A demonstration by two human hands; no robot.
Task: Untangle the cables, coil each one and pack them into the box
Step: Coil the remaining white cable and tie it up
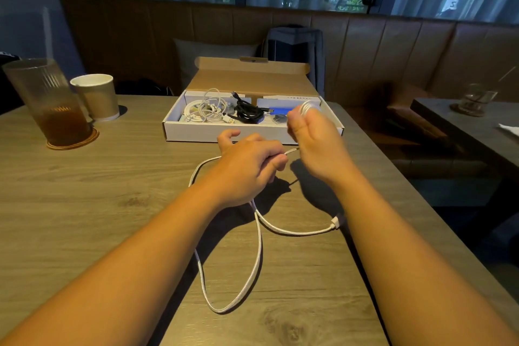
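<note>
A white braided cable (258,255) lies in loose loops on the wooden table (98,205), its plug (335,222) near my right forearm. My left hand (250,168) pinches the cable where it rises off the table. My right hand (311,132) is raised just in front of the box and holds a few turns of the same cable wound around its fingers. Behind my hands the open cardboard box (224,132) holds a bundle of white cables (207,109) on the left and a black cable (247,111) in the middle.
A tall ribbed glass of brown drink (47,104) stands on a coaster at the left, beside a paper cup (97,97). The table's right edge runs diagonally past my right arm. A second table (466,123) with a glass stands further right. A padded bench runs behind.
</note>
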